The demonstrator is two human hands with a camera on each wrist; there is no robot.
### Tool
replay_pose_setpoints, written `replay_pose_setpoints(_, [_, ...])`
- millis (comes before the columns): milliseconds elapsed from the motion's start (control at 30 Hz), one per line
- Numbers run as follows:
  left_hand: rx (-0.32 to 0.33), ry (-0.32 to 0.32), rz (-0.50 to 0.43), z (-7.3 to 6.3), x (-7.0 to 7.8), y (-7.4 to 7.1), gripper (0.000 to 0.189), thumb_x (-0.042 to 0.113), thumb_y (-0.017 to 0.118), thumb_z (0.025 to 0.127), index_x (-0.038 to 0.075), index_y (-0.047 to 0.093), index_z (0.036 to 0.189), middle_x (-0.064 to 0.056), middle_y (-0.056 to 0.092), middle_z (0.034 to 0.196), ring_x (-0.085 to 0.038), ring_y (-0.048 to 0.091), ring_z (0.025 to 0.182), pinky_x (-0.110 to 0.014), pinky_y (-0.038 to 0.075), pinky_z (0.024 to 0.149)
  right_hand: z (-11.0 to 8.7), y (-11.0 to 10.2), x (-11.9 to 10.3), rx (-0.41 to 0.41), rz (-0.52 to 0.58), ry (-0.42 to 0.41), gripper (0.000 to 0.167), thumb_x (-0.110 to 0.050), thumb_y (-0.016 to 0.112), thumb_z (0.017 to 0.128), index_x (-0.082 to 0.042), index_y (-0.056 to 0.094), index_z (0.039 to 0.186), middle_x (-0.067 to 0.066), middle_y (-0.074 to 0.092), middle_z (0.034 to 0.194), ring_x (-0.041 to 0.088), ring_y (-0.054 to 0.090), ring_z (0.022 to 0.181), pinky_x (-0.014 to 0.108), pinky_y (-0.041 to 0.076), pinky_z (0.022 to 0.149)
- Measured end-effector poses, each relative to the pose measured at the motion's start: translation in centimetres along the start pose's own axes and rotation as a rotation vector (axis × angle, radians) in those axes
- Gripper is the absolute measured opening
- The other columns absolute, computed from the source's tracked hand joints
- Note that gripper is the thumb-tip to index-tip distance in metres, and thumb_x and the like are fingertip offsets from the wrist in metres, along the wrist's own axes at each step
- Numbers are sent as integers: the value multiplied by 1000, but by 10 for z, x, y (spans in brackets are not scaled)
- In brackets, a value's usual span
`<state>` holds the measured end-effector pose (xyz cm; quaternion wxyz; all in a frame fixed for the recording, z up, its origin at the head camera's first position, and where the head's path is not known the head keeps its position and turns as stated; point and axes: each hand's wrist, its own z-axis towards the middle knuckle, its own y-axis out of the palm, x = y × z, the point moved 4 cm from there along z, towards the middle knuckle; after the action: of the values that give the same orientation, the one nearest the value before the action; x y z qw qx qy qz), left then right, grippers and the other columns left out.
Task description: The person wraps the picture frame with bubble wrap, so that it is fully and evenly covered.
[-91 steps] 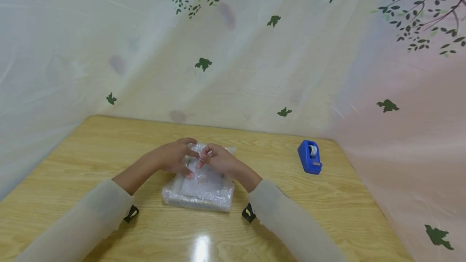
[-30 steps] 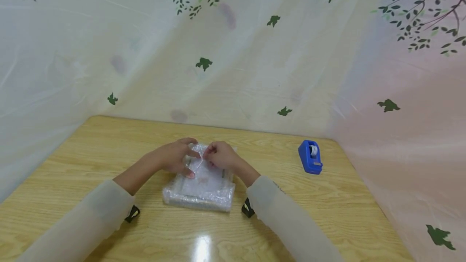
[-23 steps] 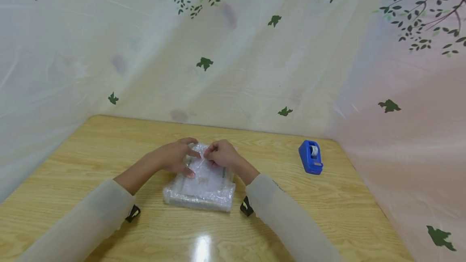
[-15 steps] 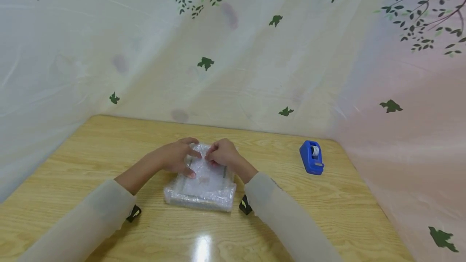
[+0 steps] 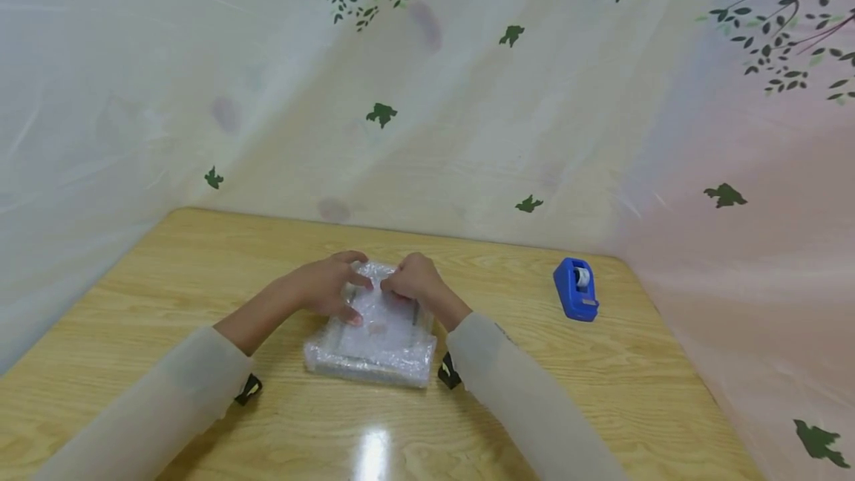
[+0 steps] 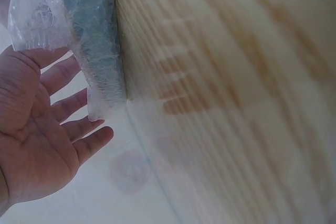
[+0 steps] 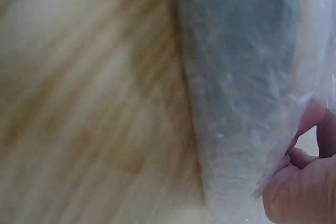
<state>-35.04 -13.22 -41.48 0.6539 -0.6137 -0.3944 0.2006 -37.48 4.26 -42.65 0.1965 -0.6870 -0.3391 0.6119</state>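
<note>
A flat package in clear bubble wrap (image 5: 374, 368) lies at the middle of the table, its near edge a thick folded roll. Over its far left part, my left hand (image 5: 327, 286) rests with fingers spread, thumb and index on top. The left wrist view has that hand (image 6: 42, 129) beside the crinkled wrap (image 6: 100, 51), which covers something blue-green. At the upper right of the package, my right hand (image 5: 419, 279) has curled fingers pinching at the wrap's surface. Close up, the right wrist view shows the thumb and fingers of this hand (image 7: 307, 187) at the wrap's (image 7: 247, 103) top edge.
A blue tape dispenser (image 5: 577, 289) holding a roll of tape stands at the far right of the wooden table (image 5: 200, 280). Behind the table hangs a pale cloth (image 5: 434, 154) with green bird and leaf prints. Black wrist cameras (image 5: 449, 371) sit below the sleeves.
My right hand has moved away from the left hand's fingertips, rightward across the package, and its fingers have turned down. The left hand has stayed in place on the wrap.
</note>
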Motion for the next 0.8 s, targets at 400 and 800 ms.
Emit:
replay_pose_setpoints(400, [1, 9, -2, 0, 0, 0, 60, 47, 85, 80, 16, 72, 130, -22, 40, 157, -43, 35, 146, -56, 40, 112, 3, -4, 0, -21, -93, -63, 35, -14, 84, 82, -10, 61, 56, -1, 57, 49, 10, 50, 44, 22, 41, 46])
replay_pose_setpoints(800, [18, 15, -18, 1, 1, 0, 58, 44, 87, 79, 16, 73, 128, -22, 41, 156, -42, 33, 147, -56, 38, 114, -23, 3, -17, -85, -442, -693, 12, 0, 71, 92, -3, 80, 98, 8, 77, 98, 22, 72, 96, 29, 57, 87])
